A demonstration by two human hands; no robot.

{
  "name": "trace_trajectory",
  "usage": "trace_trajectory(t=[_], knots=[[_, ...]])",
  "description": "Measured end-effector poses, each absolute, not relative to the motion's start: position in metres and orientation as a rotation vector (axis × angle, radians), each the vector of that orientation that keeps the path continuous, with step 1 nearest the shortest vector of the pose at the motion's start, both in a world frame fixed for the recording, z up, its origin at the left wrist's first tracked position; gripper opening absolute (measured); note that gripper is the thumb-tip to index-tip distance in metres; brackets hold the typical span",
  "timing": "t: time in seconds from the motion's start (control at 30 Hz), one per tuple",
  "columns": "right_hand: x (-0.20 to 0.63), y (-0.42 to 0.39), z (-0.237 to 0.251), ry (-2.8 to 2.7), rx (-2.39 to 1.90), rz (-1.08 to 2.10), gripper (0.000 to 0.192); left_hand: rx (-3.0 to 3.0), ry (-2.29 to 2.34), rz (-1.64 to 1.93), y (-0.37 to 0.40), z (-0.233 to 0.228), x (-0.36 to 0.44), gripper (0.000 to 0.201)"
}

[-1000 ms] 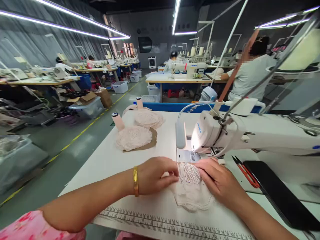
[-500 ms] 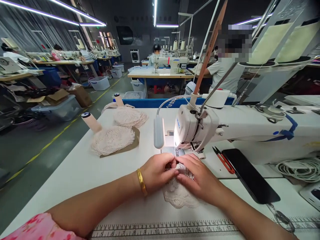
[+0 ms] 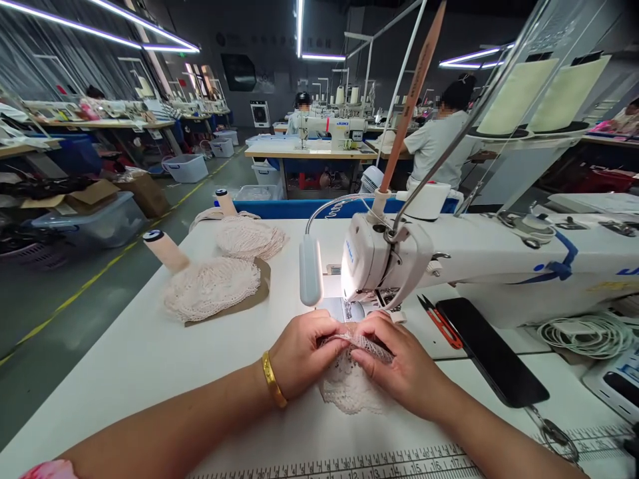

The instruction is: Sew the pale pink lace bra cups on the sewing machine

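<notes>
Both hands pinch one lace piece (image 3: 349, 389) on the white table (image 3: 150, 359), just in front of the sewing machine (image 3: 449, 256) head. Left hand (image 3: 304, 352), gold bangle (image 3: 273, 379) on wrist, fingers closed on the lace's upper edge. Right hand (image 3: 399, 362) grips the same edge, fingertips touching the left's. Lace hangs down between them, lower part flat on the table. Red snips (image 3: 439, 322) and black phone (image 3: 492, 352) lie right of the machine head. Two lace stacks (image 3: 210, 289) and thread cones (image 3: 164, 249) sit well left of it. A ruler strip (image 3: 349, 462) runs along the table's near edge.
</notes>
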State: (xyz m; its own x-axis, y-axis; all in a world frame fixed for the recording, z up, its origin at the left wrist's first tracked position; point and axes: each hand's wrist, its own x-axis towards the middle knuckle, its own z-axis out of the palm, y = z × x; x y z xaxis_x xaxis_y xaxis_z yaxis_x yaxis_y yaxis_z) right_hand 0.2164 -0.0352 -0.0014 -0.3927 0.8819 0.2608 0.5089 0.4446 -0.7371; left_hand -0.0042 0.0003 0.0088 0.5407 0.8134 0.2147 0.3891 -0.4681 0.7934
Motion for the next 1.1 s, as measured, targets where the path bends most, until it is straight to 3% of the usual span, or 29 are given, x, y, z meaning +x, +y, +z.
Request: trace_trajectory(t=[0.37, 0.77, 1.1], knots=[[0.2120, -0.0370, 0.0022, -1.943, -1.228, 0.873, 0.009, 2.128, 0.863, 0.756, -0.0040, 0.0054, -0.0019, 0.027], [0.2128, -0.0340, 0.0021, -1.801, -1.205, 1.054, 0.016, 2.024, 0.892, 0.925, -0.0070, 0.0078, 0.0024, 0.013], [0.2119, -0.0330, 0.0048, -1.809, -1.202, 1.041, 0.015, 2.000, 0.949, 0.943, -0.0056, 0.0079, 0.0036, 0.015]])
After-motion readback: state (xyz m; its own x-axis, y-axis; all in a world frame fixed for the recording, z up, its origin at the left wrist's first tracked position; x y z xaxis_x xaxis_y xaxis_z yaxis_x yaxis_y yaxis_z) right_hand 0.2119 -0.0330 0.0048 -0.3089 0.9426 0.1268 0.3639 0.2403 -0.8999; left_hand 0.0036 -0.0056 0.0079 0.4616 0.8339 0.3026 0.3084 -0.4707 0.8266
